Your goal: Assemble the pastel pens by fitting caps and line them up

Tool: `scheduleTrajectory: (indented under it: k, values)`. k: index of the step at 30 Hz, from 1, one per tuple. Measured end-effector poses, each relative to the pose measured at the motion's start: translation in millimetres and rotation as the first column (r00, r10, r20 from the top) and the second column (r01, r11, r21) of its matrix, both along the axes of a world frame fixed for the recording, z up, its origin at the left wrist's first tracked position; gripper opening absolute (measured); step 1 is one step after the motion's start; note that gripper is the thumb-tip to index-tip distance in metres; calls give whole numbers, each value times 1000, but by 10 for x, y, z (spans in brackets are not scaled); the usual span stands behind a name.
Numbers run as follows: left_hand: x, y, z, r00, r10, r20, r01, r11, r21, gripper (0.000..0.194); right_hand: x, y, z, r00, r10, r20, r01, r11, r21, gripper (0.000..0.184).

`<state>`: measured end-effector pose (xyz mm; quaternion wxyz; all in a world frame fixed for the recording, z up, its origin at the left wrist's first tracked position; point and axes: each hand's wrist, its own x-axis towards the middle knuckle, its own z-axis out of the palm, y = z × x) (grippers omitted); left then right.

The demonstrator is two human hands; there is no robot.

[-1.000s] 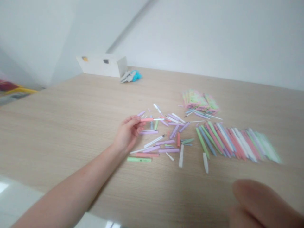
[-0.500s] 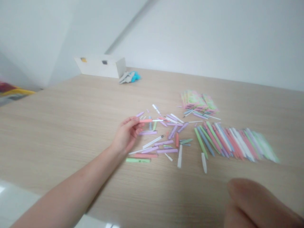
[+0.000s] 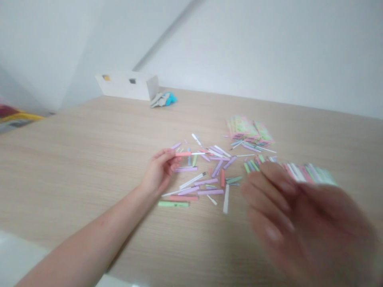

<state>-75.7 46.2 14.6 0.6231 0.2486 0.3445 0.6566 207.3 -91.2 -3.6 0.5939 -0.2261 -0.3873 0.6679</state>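
My left hand (image 3: pixel 161 167) pinches a coral pen barrel (image 3: pixel 183 154) between thumb and fingers, just above the table. A thin white refill (image 3: pixel 198 153) sticks out of the barrel's right end. My right hand (image 3: pixel 302 219) is large and blurred in the right foreground, its fingers curled in and the thumb against the index finger. Whether anything is between those fingertips cannot be made out. It covers much of the row of pastel pens (image 3: pixel 311 173). Around and below my left hand lie loose purple barrels (image 3: pixel 210 192), white refills (image 3: pixel 191 181) and a green barrel (image 3: pixel 173 204).
Stacked green and pink packets (image 3: pixel 245 127) stand behind the pens. At the back left are a white box (image 3: pixel 125 87) and a crumpled grey and blue item (image 3: pixel 164 99). The wooden tabletop (image 3: pixel 104 135) meets a white wall (image 3: pixel 254 52) at the back.
My right hand has come up from the lower right corner toward the row of pens, hiding much of it. The left hand stays put with the coral barrel.
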Motion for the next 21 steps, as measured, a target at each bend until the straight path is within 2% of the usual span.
scheduleTrajectory:
  k: [2,3,4,5,6,8,9,11,13,16,21]
  values:
    - [1,-2,-1,1000,0,2,0,1000,-1,8,-329,637,359,985,-146,94,151,987,-49,12]
    - [2,-4,0,1000,-2,2,2,1000,-3,8,-457,908,490,966,-189,176,197,980,-28,11]
    - [4,-6,3,1000,-5,2,5,1000,-8,7,-545,1124,569,928,-253,273,258,966,16,12]
    - [6,-8,5,1000,-9,0,9,1000,-16,7,-593,1283,590,856,-299,421,302,951,63,11]
    - [8,-9,8,1000,-13,-2,13,1000,-26,6,-605,1387,562,732,-323,600,324,940,110,7]
    - [11,-12,11,1000,-16,-4,15,999,-46,7,-566,1476,412,405,-306,862,216,948,234,9]
    - [11,-13,11,1000,-16,-5,16,998,-53,7,-538,1487,324,285,-288,914,143,956,256,12]
    - [10,-13,10,1000,-20,-6,19,998,-56,7,-507,1495,180,133,-227,965,20,974,226,21]
    - [7,-13,8,1000,-26,-3,26,999,-45,7,-520,1520,106,47,-189,981,-44,981,191,27]
    - [3,-11,8,1000,-26,3,26,999,-40,8,-573,1587,78,-55,-234,971,-126,966,226,29]
    - [1,-11,4,999,-31,5,31,998,-48,8,-596,1649,51,-105,-354,929,-280,907,314,21]
